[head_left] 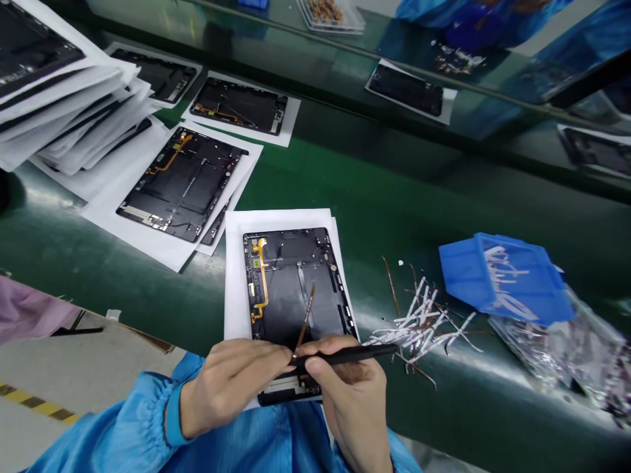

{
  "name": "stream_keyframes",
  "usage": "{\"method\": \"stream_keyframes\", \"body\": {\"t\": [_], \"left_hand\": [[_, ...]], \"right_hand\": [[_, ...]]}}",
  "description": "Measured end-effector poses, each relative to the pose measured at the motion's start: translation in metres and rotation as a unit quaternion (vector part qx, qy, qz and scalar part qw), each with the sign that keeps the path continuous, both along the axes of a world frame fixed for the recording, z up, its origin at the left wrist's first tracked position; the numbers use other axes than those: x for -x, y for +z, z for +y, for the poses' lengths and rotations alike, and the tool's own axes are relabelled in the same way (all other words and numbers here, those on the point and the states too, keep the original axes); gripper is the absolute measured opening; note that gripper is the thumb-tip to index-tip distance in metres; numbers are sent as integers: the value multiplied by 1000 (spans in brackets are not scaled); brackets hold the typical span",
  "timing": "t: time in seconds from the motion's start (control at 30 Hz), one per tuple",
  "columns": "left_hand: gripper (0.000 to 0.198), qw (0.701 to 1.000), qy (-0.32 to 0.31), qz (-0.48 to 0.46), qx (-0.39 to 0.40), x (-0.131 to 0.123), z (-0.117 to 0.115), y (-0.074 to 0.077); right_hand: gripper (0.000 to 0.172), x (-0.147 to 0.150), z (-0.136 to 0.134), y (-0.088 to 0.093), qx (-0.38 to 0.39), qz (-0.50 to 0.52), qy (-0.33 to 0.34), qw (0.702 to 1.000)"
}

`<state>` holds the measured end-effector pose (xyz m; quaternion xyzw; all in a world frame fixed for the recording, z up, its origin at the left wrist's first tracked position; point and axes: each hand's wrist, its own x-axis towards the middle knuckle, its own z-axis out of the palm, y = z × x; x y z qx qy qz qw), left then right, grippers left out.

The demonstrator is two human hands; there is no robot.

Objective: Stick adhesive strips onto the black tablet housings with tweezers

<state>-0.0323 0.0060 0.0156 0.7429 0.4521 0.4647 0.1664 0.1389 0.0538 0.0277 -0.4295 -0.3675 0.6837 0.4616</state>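
My right hand (351, 401) grips a slim black tool (348, 355), likely tweezers, whose tip meets the fingertips of my left hand (231, 387). A thin amber strip (305, 316) rises from that spot, and its lower end is hidden behind my fingers. Both hands sit over the lower edge of a black tablet back housing (290, 289) with an orange flex cable (262, 279). The housing lies on a white paper sheet (235, 282), and my hands hide its bottom part.
Several more tablet housings lie on white sheets (182, 184) upper left, beside a paper stack (64, 112). To the right are peeled white strips (419, 322), a tipped blue plastic bin (503, 279), and a foil-filled plastic bag (557, 348). Blue sleeves (473, 16) show beyond a glass divider.
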Motion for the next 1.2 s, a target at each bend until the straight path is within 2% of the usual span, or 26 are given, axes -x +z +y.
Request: {"method": "stream_keyframes", "body": {"t": [0.13,0.3,0.37,0.43,0.53,0.63,0.73,0.97,1.2], "left_hand": [[24,1000,-6,13,1,3,-1,-3],[23,998,6,49,29,4,-1,2],[24,996,42,63,48,7,-4,1],[25,991,106,57,65,13,-9,-2],[13,975,175,49,126,23,-16,-6],[12,961,163,81,206,27,-18,-5],[12,954,149,90,246,24,-15,-2],[6,941,191,96,261,14,-6,-2],[7,932,176,108,298,15,-3,2]], "right_hand": [[15,0,-1,-1,0,-21,-5,1000],[16,5,-1,0,-42,-73,-28,996],[16,10,-2,1,-50,-105,-34,993],[18,15,-3,1,-53,-147,-44,987],[22,24,-2,-1,-70,-202,-70,974],[20,29,0,-4,-69,-216,-58,972],[18,31,3,-5,-38,-210,-13,977],[17,31,5,-2,-38,-212,12,976],[15,30,6,-3,-54,-217,24,974]]}}
